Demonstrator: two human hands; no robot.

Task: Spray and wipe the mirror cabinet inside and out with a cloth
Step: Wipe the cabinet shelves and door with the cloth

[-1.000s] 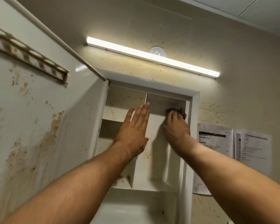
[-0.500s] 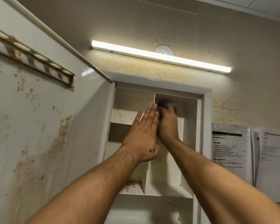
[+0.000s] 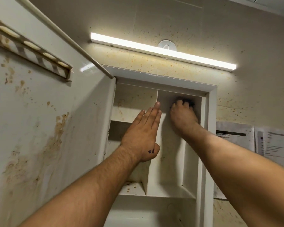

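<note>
The right hand curls its fingers over a dark cloth, pressing it to the back wall of the cabinet, right of the divider and near its top. The left hand lies flat on the divider, fingers straight and together. The tall bay runs down from the cloth, so the next stroke likely goes downward.

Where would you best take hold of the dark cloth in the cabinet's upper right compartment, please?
Probably by the bunched edge showing past the fingertips of the right hand. The cloth sits high in the cabinet, close under the compartment's top and near its right wall, so come from below through the open front. Most of it is hidden under the fingers.
</note>
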